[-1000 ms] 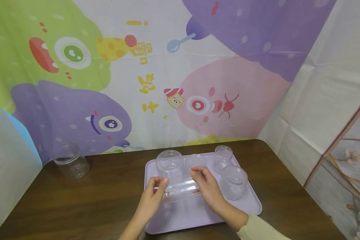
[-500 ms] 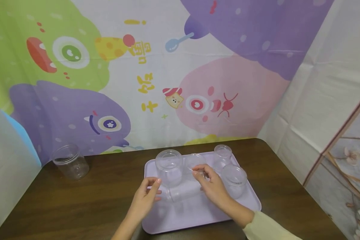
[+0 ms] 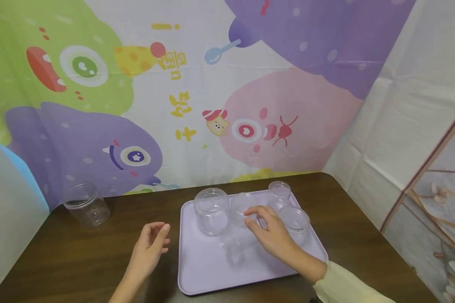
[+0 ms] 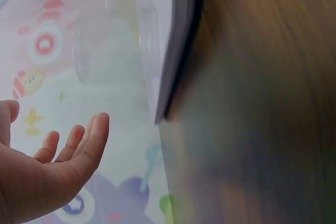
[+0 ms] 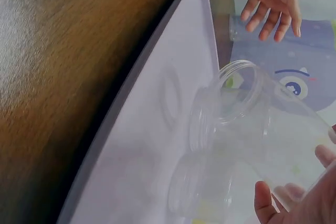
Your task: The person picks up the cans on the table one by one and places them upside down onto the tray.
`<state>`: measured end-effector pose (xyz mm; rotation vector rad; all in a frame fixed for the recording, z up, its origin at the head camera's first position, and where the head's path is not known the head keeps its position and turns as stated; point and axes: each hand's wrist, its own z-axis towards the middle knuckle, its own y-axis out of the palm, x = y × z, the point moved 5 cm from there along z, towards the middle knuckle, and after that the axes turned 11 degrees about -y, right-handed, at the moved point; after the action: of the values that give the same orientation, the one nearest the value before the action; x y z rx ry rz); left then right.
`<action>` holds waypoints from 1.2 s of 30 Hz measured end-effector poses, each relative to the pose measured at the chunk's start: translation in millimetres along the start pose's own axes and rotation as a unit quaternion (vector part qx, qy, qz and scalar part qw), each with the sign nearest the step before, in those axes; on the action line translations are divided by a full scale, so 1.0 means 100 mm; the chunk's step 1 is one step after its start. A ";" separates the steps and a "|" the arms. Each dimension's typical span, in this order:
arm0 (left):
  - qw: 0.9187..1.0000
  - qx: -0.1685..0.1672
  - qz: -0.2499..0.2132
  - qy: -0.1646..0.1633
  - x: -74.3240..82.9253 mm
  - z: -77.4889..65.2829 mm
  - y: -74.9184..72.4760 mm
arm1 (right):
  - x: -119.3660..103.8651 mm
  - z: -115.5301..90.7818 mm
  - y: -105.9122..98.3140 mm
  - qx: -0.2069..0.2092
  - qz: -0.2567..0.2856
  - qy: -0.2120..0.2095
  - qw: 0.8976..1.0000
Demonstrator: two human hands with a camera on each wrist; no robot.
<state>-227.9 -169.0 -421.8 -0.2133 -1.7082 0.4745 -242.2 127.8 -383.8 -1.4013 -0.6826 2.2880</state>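
Note:
My right hand [image 3: 270, 231] grips a clear plastic jar [image 3: 235, 249] by its base end, above the lilac tray [image 3: 201, 275]. The jar lies on its side, and in the right wrist view its threaded mouth [image 5: 241, 92] points away from the palm, with no lid on it. Left of the tray, over the table, my left hand [image 3: 148, 244] is apart from everything, fingers loosely bent and holding nothing. Behind the held jar stand a large clear jar [image 3: 212, 216] and a smaller one [image 3: 243, 206], partly hidden by my right fingers.
At the tray's right are a small clear jar [image 3: 279, 192] and a wider one [image 3: 295, 221]. Another clear jar [image 3: 87, 208] stands at the far left of the brown wooden table [image 3: 60, 261]. A cartoon-printed cloth [image 3: 197, 168] hangs behind the table.
My left hand has let go of the clear jar and moved left, off the tray. My right hand keeps the jar, whose open end now faces left.

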 end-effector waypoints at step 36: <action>0.982 0.095 0.156 -0.038 -0.36 0.11 -1.13 | -0.10 0.03 0.07 -0.064 -0.198 -0.150 0.967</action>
<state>-217.7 -286.4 -407.6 -0.3296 -1.6972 0.8838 -240.4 115.8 -379.7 -0.8692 -1.1092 2.1745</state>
